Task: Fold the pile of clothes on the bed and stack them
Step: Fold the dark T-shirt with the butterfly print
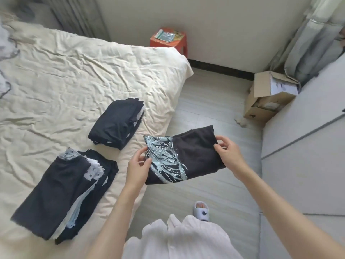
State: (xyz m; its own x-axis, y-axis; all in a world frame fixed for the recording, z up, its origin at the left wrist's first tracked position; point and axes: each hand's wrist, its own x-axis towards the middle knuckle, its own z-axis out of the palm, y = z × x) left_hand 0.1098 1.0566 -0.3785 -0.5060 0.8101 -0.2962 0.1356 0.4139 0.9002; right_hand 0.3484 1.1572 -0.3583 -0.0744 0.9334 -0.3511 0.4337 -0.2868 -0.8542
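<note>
I hold a folded black T-shirt (194, 156) with a pale blue print in the air beside the bed's edge. My left hand (137, 166) pinches its printed left end and my right hand (228, 153) grips its right end. On the cream bed sheet (65, 81) lie two stacks of folded clothes: a small dark stack (115, 126) near the bed's right edge, and a larger stack (63, 195) of dark, white and star-patterned pieces at the lower left.
A red plastic stool (168, 41) with packets on it stands past the bed's far corner. An open cardboard box (268, 96) sits on the floor by the grey wardrobe (302, 146) on the right. My slippered foot (201, 210) is on the floor below.
</note>
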